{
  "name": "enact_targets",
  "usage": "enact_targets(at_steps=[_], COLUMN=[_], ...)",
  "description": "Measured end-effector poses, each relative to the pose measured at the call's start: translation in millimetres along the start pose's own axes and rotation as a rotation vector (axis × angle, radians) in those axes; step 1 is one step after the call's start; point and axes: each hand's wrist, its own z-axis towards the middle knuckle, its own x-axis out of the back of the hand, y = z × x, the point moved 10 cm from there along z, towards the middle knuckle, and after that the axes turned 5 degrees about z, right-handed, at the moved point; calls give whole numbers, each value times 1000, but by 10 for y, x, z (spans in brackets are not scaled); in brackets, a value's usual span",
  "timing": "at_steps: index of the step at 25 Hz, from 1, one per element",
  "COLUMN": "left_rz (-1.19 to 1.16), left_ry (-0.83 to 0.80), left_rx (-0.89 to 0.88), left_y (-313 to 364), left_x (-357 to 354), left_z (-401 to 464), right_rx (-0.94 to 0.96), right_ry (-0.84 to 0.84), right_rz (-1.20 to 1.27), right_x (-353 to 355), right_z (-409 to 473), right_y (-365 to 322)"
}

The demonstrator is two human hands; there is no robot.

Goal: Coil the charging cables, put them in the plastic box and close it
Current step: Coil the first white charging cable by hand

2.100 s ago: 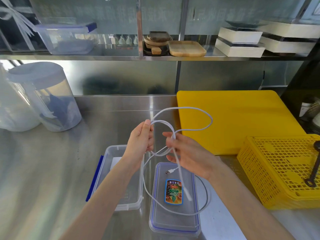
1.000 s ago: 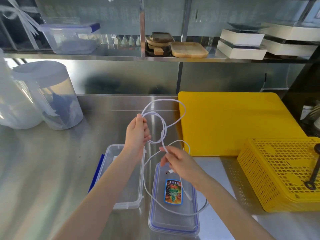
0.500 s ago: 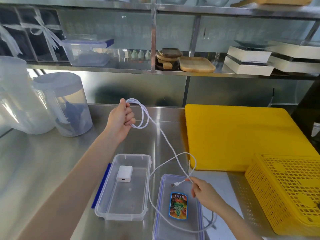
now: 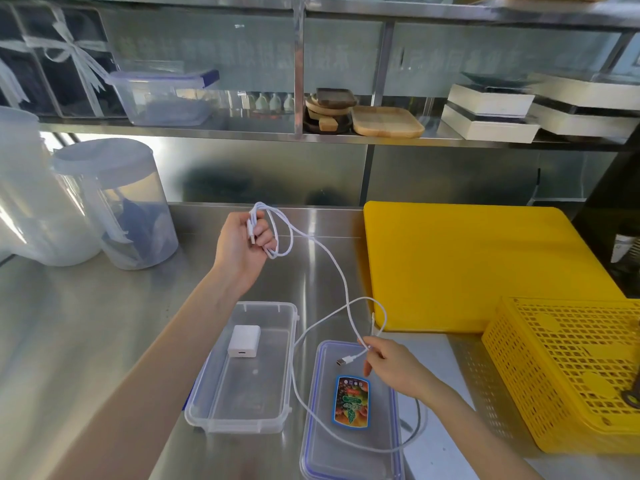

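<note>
1. Left hand is raised over the back middle of the steel counter, fingers curled round a small coil of the white charging cable; a connector end shows inside the fist.
2. Right hand is low, near the front edge, pinching the cable just behind its USB plug; other fingers loosely spread.
3. Cable runs from the left-hand coil down and rightward to the right hand; more slack loops over the lid lying flat at the front edge and crosses itself near the right fingers.
4. Plastic box sits open just left of the lid, a white charger block inside at its back end. No cable in it yet.
5. Key relation: the free length lies right of and below the left-hand coil, long axis diagonal; the right hand is nearer the loose end, so it likely feeds slack up to the left.
6. Judgement: coiling partly done; boxing and closing remain.
7. Yellow board and yellow basket lie at the right edge.
</note>
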Motion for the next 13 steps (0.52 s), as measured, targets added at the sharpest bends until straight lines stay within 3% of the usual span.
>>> enact_targets(at_steps=[9,13], left_rz=[150,124], left_ry=[-107,-120], left_rx=[95,142], left_y=[-370,-480], left_x=[-92,-97], left_z=[-162,-197], right_rx=[75,189], right_ry=[-71,-133], right_rz=[530,476], right_x=[26,-23], right_z=[-72,-111], right_y=[-353,-534])
